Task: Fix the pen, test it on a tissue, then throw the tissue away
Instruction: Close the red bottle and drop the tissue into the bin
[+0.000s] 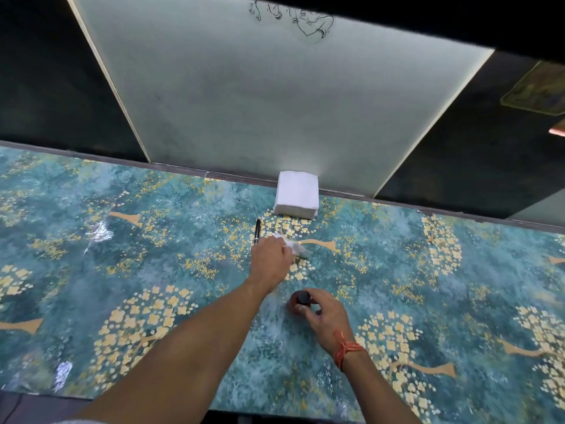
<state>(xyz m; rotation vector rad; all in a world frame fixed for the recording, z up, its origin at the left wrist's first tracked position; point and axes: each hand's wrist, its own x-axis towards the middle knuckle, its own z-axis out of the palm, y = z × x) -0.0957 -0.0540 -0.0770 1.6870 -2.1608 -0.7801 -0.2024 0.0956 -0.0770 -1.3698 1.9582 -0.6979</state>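
A black pen lies on the table, pointing away from me, just left of a crumpled white tissue. My left hand reaches across the table and closes on that tissue; its fingers hide most of it. Closer to me, my right hand wraps around a small reddish ink bottle with a black cap that stands on the table. A square stack of white tissues rests by the far edge, beyond the pen.
The table carries a teal cloth with yellow blossom trees. A pale frosted panel rises behind the far edge, flanked by dark walls. An orange thread is tied on my right wrist. The front table edge runs along the bottom.
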